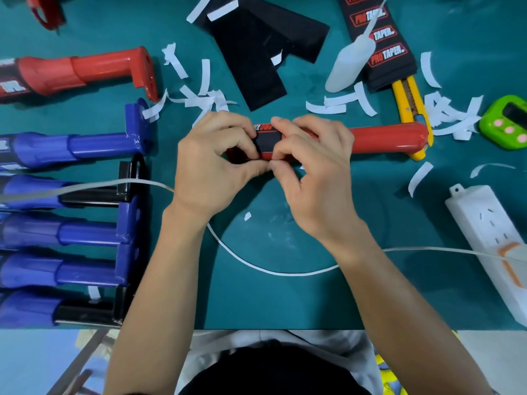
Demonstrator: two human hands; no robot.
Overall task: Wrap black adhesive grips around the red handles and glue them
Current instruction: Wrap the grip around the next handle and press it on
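Note:
A red handle (385,138) lies across the middle of the green table, its free end pointing right. A black adhesive grip (265,142) with red lettering sits around the handle's left part. My left hand (211,163) and my right hand (310,163) both curl round the handle, fingers and thumbs pinching the grip against it. The handle's left end is hidden under my left hand. Flat black grips (256,52) lie at the back, with a printed stack (382,44) to their right. A white glue bottle (350,64) lies beside that stack.
A finished red handle (85,71) lies at the far left, above several blue handles (71,146). White backing strips (205,78) litter the table. A yellow utility knife (410,109), green timer (504,124), white power strip (490,238) and white cable (256,263) are near.

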